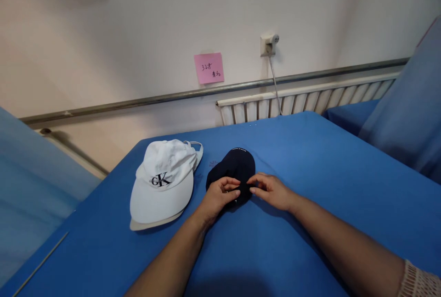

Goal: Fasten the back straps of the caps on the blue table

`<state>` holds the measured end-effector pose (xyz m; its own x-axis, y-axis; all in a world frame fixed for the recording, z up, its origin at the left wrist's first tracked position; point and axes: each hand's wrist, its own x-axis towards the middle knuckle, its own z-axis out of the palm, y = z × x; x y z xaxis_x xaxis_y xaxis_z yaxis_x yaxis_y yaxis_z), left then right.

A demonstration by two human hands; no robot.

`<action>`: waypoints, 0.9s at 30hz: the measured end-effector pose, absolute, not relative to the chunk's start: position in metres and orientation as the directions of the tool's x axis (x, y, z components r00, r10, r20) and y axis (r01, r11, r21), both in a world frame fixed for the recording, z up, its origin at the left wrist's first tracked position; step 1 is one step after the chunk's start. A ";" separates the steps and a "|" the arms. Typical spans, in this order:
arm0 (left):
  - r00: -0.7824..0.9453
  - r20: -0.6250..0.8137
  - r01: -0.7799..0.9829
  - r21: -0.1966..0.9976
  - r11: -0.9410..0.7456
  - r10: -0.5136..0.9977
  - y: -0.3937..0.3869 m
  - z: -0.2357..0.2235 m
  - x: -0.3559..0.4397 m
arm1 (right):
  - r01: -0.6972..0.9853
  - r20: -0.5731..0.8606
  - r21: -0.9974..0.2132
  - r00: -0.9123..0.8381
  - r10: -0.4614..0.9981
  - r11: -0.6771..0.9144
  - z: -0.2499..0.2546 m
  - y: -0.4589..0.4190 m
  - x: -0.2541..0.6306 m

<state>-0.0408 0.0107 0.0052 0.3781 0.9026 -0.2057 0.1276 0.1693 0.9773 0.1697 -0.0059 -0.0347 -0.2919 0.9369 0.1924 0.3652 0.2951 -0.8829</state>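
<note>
A dark baseball cap lies on the blue surface in front of me, its brim pointing away. My left hand rests over its near left part, thumb and fingers pinching the cap's near edge. From the right, my right hand pinches the same edge close to the left fingertips. What exactly sits between the fingertips, perhaps the back strap, is too small to make out. To the left lies a white baseball cap with a black "CK" logo, and the brim of another pale cap shows beneath it.
The blue-covered table stands against a wall with a metal rail and a radiator. A pink note and a plugged-in socket are on the wall. Light blue curtains hang at both sides.
</note>
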 end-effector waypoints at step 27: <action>0.708 0.158 0.632 0.295 -0.717 0.689 -0.006 0.012 -0.036 | 0.777 0.193 -0.558 -0.220 0.956 0.291 -0.026 -0.007 0.182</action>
